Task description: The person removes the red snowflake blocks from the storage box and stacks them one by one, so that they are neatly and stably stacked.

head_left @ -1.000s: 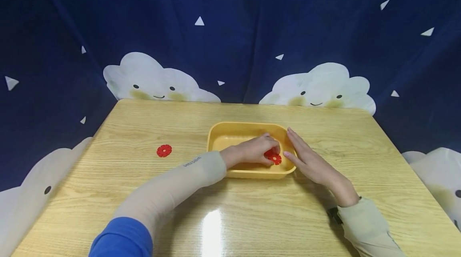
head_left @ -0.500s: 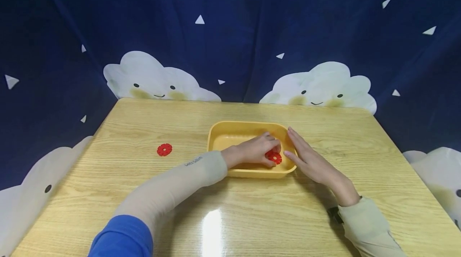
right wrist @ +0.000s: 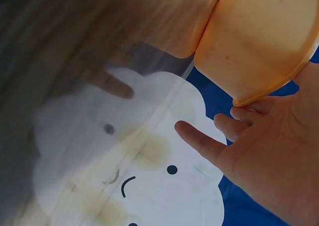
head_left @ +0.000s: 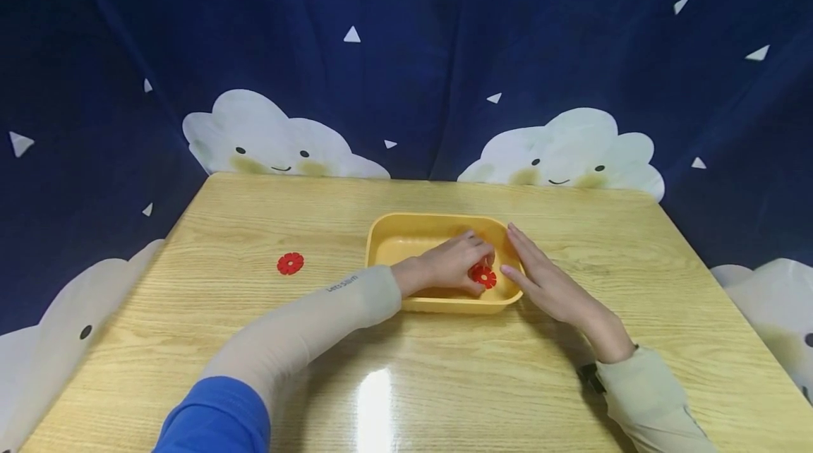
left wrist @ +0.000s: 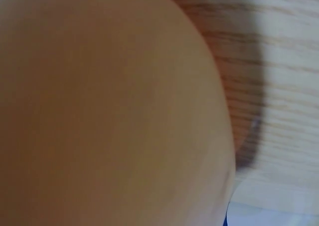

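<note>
A shallow yellow tray (head_left: 381, 238) sits near the middle of the wooden table (head_left: 254, 213), its long axis running left to right across the table, open side up. Inside the tray, toward its right end, the left hand (head_left: 447, 266) reaches in with fingers curled, pinching a small red flower piece (head_left: 483, 276) that lies flat with its face up, close to the tray's right wall. The right hand (head_left: 543, 282) rests outside the tray, its straight fingers laid along the right wall and rim, holding nothing; the right wrist view shows the same fingers (right wrist: 234, 123) against the tray's outer corner. A second red flower piece (head_left: 290, 263) lies flat on the table well to the left of the tray, with bare wood all round it. Wide bare table lies behind, left and right of the tray, and in front of it apart from the forearms. The left sleeve (head_left: 305, 326) bears small dark lettering, too small to read. The left wrist view is filled by a blurred tan surface.
</note>
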The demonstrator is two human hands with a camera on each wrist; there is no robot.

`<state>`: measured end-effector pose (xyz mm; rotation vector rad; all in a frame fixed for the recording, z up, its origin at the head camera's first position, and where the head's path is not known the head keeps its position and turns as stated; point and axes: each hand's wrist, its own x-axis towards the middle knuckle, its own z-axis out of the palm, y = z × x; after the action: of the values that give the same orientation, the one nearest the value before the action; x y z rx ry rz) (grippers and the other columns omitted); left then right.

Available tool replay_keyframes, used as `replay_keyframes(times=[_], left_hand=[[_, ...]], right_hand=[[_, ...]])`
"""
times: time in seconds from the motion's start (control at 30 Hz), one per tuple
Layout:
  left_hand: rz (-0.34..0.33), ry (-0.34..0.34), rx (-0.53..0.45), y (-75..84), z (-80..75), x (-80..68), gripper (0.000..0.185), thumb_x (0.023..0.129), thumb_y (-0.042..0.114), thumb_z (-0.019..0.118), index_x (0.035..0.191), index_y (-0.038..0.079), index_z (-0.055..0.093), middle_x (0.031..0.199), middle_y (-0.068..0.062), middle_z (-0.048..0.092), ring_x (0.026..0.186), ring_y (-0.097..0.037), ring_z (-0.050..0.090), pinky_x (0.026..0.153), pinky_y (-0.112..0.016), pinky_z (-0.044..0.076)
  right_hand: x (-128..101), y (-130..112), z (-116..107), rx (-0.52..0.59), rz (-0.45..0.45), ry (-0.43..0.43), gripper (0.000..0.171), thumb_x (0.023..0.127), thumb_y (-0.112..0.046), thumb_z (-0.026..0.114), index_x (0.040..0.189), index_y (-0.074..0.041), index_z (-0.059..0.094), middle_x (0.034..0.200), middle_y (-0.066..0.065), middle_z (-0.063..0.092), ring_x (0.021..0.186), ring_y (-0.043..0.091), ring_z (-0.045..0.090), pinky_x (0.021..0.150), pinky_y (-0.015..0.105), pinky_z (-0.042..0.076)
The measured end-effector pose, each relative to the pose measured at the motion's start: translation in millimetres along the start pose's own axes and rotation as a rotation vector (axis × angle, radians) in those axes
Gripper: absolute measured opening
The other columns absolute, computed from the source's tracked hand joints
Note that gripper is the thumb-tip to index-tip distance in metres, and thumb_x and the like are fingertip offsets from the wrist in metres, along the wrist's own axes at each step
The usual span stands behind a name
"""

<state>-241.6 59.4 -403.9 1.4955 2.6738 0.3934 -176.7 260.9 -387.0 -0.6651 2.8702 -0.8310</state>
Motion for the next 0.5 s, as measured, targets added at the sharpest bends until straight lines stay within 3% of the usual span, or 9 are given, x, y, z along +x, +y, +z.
replay_keyframes(times=[0.5], left_hand=[[0.034,-0.004,0.060,0.0,1.0,0.0,0.046,0.073,0.041,0.072,0.105,0.015,0.053,0.093,0.004,0.053,0.090,-0.012,0.039,0.081,-0.021,0.033]], right_hand=[[0.7,0.2,0.2,0.001,-0.002,-0.001,0.067,0.096,-0.039,0.042,0.148,-0.021,0.002,0.153,0.002,0.001,0.139,0.025,0.007,0.106,0.054,0.017]])
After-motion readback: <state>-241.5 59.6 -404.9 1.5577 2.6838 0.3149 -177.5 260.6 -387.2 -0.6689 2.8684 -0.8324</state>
